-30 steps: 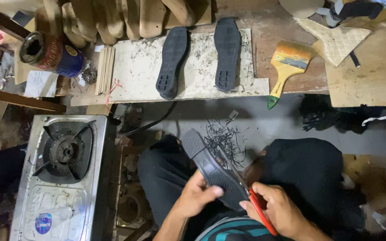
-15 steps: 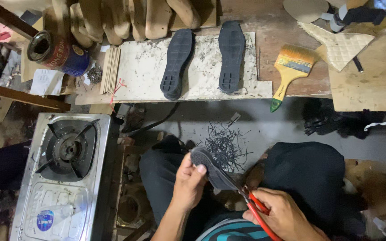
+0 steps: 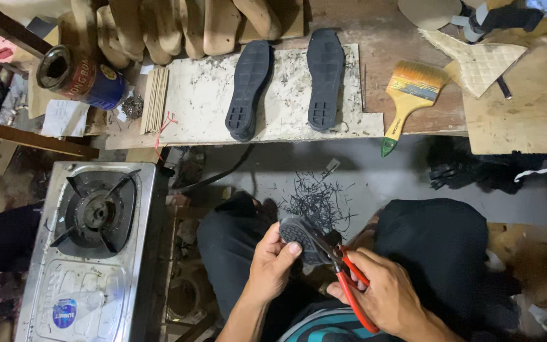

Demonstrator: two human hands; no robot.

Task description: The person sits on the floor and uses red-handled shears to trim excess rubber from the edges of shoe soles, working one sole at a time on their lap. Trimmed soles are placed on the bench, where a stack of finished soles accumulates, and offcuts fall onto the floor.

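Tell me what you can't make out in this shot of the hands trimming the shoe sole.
- Head view: most of the black sole is hidden by the left hand.
- The scissors blades are too dark against the sole to tell open from closed.
- The right hand wrist is cut off by the bottom edge.

A black shoe sole (image 3: 304,237), held long and slanted toward the upper left a second ago, now shows only its rounded end, drawn in close at lower centre. The left hand (image 3: 272,263) has shifted from under it to gripping its near edge, while the red-handled scissors (image 3: 348,278) have moved up to bite at the sole's right side, in the right hand (image 3: 384,297).
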